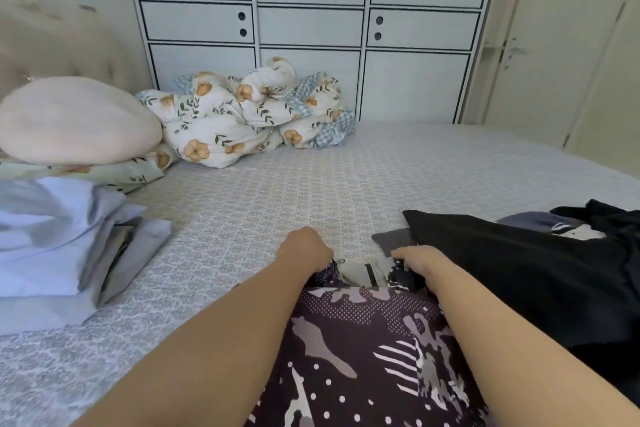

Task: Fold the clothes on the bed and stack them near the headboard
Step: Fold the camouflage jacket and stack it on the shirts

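Two hands, left hand [306, 250] and right hand [420, 262], each apparently pinch one patterned garment [367, 350] beside one black garment [519, 270] on the bed [277, 191].

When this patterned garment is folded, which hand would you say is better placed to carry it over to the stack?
Probably the left hand: the pale blue folded stack lies on its side, while the right hand is by the black clothes. Both grip the patterned garment.

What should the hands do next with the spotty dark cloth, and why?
Probably pull its far edge flat on the bed. Both the left hand and right hand grip the bunched top edge of the patterned cloth, which isn't folded yet, while the folded pile waits to the left.
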